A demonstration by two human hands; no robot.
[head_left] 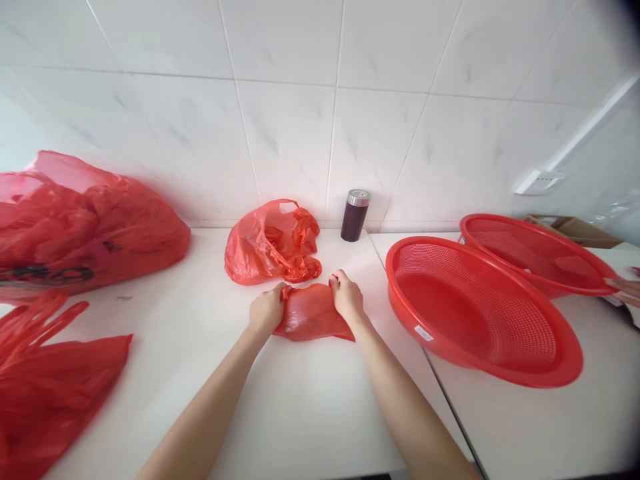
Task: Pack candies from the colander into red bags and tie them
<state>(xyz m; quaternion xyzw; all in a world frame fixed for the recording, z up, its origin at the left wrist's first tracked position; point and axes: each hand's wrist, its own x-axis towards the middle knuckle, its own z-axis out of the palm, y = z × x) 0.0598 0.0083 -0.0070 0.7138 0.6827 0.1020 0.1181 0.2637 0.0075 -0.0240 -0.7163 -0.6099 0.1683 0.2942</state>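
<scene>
A red plastic bag (pixel 313 313) lies on the white table between my hands, puffed up a little in its middle. My left hand (pixel 267 310) is closed on the bag's upper left corner. At the upper right corner, my right hand (pixel 346 293) pinches the plastic with curled fingers. Just beyond them sits a crumpled red plastic bag (pixel 250 250) with its handle loop standing up and bunched plastic on its right side. Whether anything is inside the held bag I cannot tell.
A dark tumbler (pixel 354 217) with a silver lid stands by the tiled wall. To the right are two red plastic baskets, a near one (pixel 450 307) and a far one (pixel 530 247), with another person's hand (pixel 625 288) at the far one. Leftward lie a big stuffed red bag (pixel 95 233) and flat red bags (pixel 55 393).
</scene>
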